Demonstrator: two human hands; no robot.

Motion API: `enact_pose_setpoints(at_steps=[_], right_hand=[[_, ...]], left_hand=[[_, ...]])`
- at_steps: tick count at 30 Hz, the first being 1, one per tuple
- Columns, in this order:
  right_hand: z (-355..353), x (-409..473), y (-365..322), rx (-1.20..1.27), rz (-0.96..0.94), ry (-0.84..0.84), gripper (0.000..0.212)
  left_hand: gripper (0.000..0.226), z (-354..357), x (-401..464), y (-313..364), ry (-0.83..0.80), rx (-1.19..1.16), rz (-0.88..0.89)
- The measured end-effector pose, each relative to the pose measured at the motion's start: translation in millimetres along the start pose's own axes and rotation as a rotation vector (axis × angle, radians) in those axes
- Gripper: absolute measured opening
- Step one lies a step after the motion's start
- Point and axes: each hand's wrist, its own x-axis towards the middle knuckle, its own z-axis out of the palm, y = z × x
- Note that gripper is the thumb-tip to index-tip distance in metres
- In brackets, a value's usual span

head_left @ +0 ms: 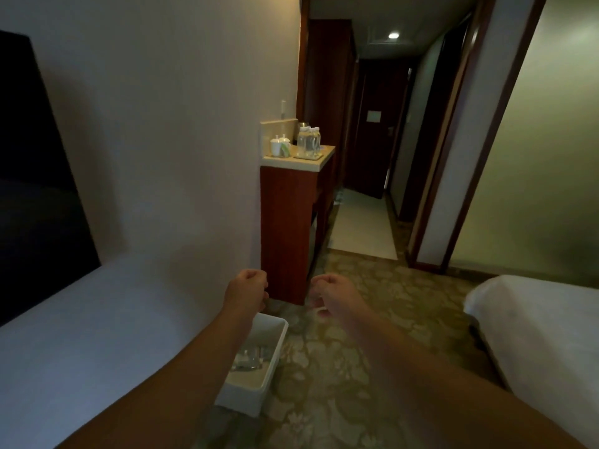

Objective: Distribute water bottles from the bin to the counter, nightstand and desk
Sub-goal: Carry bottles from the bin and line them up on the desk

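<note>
A white bin stands on the patterned carpet below my forearms, with a few clear water bottles lying inside. Ahead, several water bottles stand together on a small tray on the beige counter of a wooden cabinet. My left hand and my right hand are stretched out in front of me above the floor, between the bin and the cabinet. Both have their fingers curled into fists and hold nothing that I can see.
White lidded cups sit on the counter left of the bottles. A dark screen hangs on the left wall above a pale surface. A white bed corner is at the right. A hallway opens beyond the cabinet.
</note>
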Motion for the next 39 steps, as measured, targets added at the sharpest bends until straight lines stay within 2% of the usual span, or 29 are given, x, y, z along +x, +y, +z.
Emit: enact_pose_setpoints(at_steps=[6,13,22,27,33,36,39], right_hand=[[-14.5,152.1,-13.9,0.02,0.016,-0.032,0.019],[6.2,298.3,-16.2,-0.033,0.04,-0.124,0.019],[101.0,488.5,-19.6,-0.102,0.009,-0.288,0.015],[170.3,587.3,-6.7,-0.115,0.044,-0.388,0.012],[242.0,681.7,54.4,-0.172,0.079,-0.542,0.01],[284.4,729.2,114.4,-0.209,0.084,-0.669,0.011],[327.9,769.0,181.3,-0.246,0.127,-0.761,0.011]], left_hand=[[0.018,61.9,118.0,6.8,0.04,-0.009,-0.04],[0.015,108.1,241.4,-1.5,0.107,-0.063,-0.099],[0.015,86.1,433.1,-48.3,0.226,-0.133,-0.117],[0.012,70.7,534.9,-92.6,0.302,-0.186,-0.199],[0.019,61.6,602.4,-172.0,0.392,-0.075,-0.242],[0.025,64.0,630.6,-237.7,0.394,0.039,-0.248],[0.027,66.3,660.4,-309.2,0.483,0.011,-0.272]])
